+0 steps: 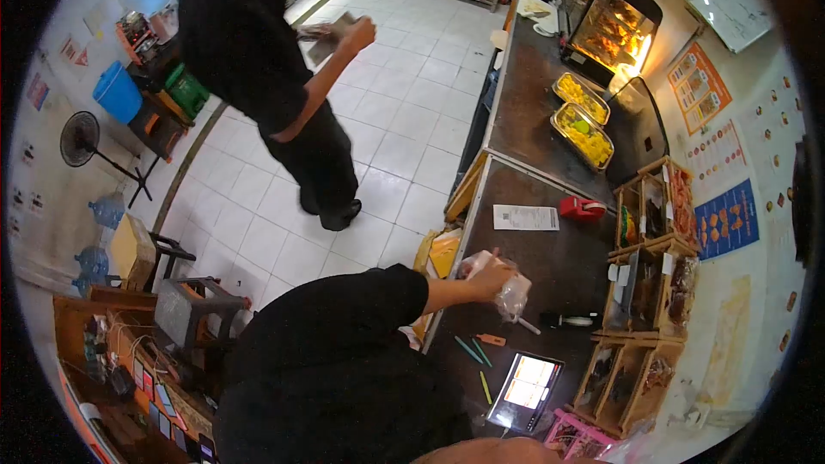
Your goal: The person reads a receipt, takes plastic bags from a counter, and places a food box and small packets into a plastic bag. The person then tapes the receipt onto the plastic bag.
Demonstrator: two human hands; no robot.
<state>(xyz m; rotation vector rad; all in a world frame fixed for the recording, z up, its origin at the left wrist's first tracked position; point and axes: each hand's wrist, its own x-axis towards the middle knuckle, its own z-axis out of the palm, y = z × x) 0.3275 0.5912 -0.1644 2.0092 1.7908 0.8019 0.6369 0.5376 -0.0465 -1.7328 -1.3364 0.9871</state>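
My left hand (493, 280) reaches out from a black sleeve over the dark counter. Its fingers close on a clear plastic bag (513, 299) with something pale and pinkish inside; the exact contents are blurred. A white stick-like piece (528, 326) lies at the bag's lower end. Beyond the hand is a printed paper receipt (526, 217), with a red tape dispenser (582, 208) to its right. Nearer to me are several pens (485, 387), an orange small tool (490, 339) and a lit tablet (526, 391). Only a strip of skin shows at the bottom edge; my right hand is out of sight.
Wooden racks (640, 292) of packets line the counter's wall side. Two trays of yellow food (584, 135) stand before a lit warming cabinet (614, 26). Another person (249, 60) in black stands on the tiled floor, holding something flat. A grey stool (199, 301) is at left.
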